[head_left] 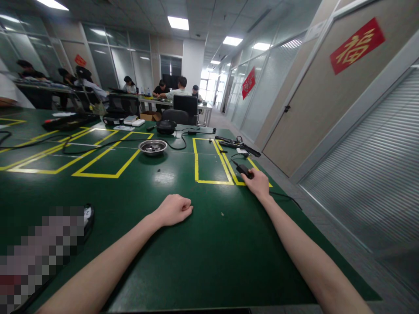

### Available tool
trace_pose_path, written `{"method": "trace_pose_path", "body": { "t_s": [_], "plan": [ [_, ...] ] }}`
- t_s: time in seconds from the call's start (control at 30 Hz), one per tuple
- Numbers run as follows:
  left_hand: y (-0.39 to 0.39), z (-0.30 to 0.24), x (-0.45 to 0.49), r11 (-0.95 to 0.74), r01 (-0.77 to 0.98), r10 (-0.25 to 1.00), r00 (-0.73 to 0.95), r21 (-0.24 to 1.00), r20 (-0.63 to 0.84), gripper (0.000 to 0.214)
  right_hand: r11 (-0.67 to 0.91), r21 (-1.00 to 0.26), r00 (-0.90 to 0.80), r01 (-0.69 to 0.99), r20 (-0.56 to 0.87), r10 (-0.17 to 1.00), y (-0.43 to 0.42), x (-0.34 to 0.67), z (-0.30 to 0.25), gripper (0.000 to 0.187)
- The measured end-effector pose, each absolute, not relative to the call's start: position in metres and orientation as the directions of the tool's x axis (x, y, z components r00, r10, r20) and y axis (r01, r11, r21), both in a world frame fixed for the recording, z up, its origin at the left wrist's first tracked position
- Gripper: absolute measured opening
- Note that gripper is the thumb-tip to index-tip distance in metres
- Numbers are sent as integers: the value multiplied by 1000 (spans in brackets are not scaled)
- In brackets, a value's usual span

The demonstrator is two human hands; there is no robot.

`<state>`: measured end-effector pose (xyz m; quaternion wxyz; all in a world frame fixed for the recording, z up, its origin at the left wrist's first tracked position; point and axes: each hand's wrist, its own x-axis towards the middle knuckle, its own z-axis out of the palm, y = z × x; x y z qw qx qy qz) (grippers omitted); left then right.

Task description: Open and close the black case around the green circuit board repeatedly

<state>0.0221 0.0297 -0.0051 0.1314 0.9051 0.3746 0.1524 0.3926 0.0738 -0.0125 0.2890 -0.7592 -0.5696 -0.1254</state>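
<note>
My left hand rests on the green tabletop as a closed fist, with no object showing in it. Farther right, my right hand has its fingers around a small black box with a cord, like a power adapter. The box lies inside a yellow-taped rectangle at the table's right side. Just beyond it is a black tool with long thin parts, beside a coiled cable. A shiny metal bowl with small dark pieces in it stands ahead of my left hand.
Yellow tape rectangles mark the table. Black cables run across it toward a round black case. A pixelated item lies at the lower left. People sit at other tables; a door is at right.
</note>
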Motion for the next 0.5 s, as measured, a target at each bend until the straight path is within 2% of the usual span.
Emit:
{"method": "trace_pose_path", "body": {
  "t_s": [0.1, 0.27, 0.5],
  "plan": [
    [29, -4, 22, -686, 639, 717, 675, 349, 174, 39, -301, -196, 358, 933, 439, 824, 79, 395, -17, 25],
    [28, -3, 22, -677, 643, 724, 669, 359, 168, 40, -366, -190, 413, 911, 405, 816, 84, 398, -17, 24],
    [28, -2, 22, -646, 656, 745, 652, 390, 137, 40, -372, -157, 403, 915, 392, 827, 75, 392, -14, 24]
  ]
}}
